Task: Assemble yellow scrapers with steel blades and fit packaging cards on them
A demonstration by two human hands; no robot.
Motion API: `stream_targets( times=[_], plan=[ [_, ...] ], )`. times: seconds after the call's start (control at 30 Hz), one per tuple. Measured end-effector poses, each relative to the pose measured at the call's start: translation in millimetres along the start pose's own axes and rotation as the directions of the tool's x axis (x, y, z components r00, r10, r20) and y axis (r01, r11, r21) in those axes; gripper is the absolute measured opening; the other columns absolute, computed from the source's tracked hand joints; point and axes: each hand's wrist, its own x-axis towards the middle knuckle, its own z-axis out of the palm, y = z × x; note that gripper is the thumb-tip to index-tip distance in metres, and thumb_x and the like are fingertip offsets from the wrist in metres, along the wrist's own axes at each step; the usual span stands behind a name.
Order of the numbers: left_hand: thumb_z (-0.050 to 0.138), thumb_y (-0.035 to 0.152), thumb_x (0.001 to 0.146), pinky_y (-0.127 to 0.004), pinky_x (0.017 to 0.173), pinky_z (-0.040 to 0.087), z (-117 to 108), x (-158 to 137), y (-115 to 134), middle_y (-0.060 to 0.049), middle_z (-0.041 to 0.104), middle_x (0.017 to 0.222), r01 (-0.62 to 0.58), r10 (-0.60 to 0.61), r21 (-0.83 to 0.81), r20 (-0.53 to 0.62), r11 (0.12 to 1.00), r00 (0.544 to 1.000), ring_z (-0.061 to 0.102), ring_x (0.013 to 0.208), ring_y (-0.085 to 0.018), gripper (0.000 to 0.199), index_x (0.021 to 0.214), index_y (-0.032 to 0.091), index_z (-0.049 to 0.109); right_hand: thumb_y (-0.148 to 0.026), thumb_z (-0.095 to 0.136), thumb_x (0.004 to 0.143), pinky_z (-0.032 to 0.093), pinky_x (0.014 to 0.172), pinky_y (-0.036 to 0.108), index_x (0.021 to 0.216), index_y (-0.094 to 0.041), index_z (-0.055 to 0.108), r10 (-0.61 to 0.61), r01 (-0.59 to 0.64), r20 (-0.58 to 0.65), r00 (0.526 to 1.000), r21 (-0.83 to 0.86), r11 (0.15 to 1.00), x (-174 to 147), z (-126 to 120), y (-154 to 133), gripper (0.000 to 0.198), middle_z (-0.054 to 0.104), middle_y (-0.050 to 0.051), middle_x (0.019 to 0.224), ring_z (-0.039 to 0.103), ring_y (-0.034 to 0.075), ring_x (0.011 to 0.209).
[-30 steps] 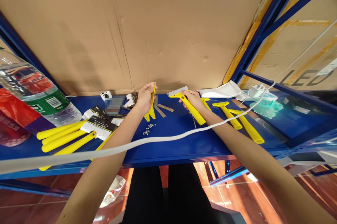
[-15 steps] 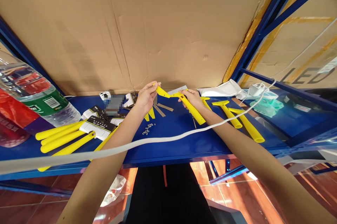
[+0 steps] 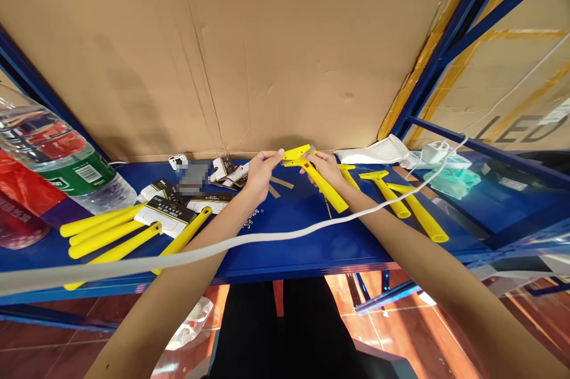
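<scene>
My right hand (image 3: 327, 168) grips a yellow scraper handle (image 3: 328, 190) at its head end, with the tube pointing down toward me. Over that head lies a yellow cover plate (image 3: 297, 152), its left end pinched between the fingertips of my left hand (image 3: 259, 176). A sliver of metal blade shows at the head's right end. Just right of my left hand, flat metal blades (image 3: 282, 182) rest on the blue shelf. Small metal fasteners (image 3: 250, 220) lie partly behind my left forearm. Below the handle a thin rod (image 3: 328, 209) shows; its kind is unclear.
More yellow scraper handles lie to the right (image 3: 386, 195) and left (image 3: 107, 221). Printed cards (image 3: 167, 215) and a large water bottle (image 3: 66, 159) stand left. A white cable (image 3: 285, 236) crosses in front of my forearms. Cardboard (image 3: 285, 58) rises behind the shelf (image 3: 285, 248).
My left hand has moved right, bringing the yellow cover plate from beside the scraper head onto it, over the blade. My right hand stays nearly in place with the handle.
</scene>
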Motion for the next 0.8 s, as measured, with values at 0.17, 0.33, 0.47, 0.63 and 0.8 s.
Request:
stream_targets(
  times=[0.17,0.33,0.47,0.63,0.8],
  plan=[
    [0.109,0.043,0.069,-0.042,0.11,0.058,2,-6,-1,-0.008,0.089,0.099,-0.063,0.061,0.054,0.037,0.997,0.997,0.081,0.103,-0.024,0.044,0.09,0.02,0.078,-0.056,0.095,0.092,0.046,0.033,0.023,0.082,-0.022,0.068,-0.006,0.006,0.01,1.0,0.011,1.0,3,0,5,0.044,0.08,0.002,0.067,0.057,0.011,0.036],
    [0.102,0.034,0.079,-0.047,0.12,0.059,2,-8,1,-0.014,0.09,0.126,-0.08,0.057,0.149,0.151,0.986,0.987,0.082,0.125,-0.031,0.039,0.111,0.018,0.088,-0.044,0.088,0.099,0.047,0.035,0.023,0.087,-0.021,0.071,0.001,-0.001,0.033,0.999,0.021,1.0,4,0,6,0.031,0.08,0.002,0.067,0.057,0.012,0.037],
    [0.1,0.03,0.084,-0.047,0.107,0.069,2,-7,1,-0.015,0.088,0.135,0.008,-0.033,0.164,0.15,0.986,0.988,0.084,0.123,-0.032,0.04,0.12,0.017,0.088,-0.039,0.083,0.104,0.048,0.037,0.023,0.094,-0.02,0.074,0.01,-0.012,0.076,0.997,0.03,0.999,3,0,7,0.023,0.081,0.003,0.07,0.059,0.012,0.038],
    [0.098,0.032,0.089,-0.039,0.09,0.074,0,-5,4,-0.014,0.09,0.123,0.074,-0.106,0.183,0.174,0.98,0.979,0.087,0.107,-0.029,0.034,0.119,0.017,0.089,-0.05,0.084,0.105,0.048,0.039,0.022,0.099,-0.018,0.077,0.015,-0.022,0.147,0.989,0.047,0.999,1,2,11,0.034,0.085,0.007,0.082,0.063,0.011,0.043],
    [0.099,0.026,0.088,-0.039,0.089,0.075,-2,-3,4,-0.014,0.09,0.122,0.11,-0.134,0.189,0.117,0.976,0.984,0.088,0.096,-0.025,0.034,0.118,0.014,0.088,-0.073,0.077,0.106,0.047,0.042,0.023,0.095,-0.016,0.079,0.012,-0.021,0.213,0.977,0.038,0.999,2,1,19,0.058,0.078,0.007,0.073,0.062,0.012,0.047]
  ],
)
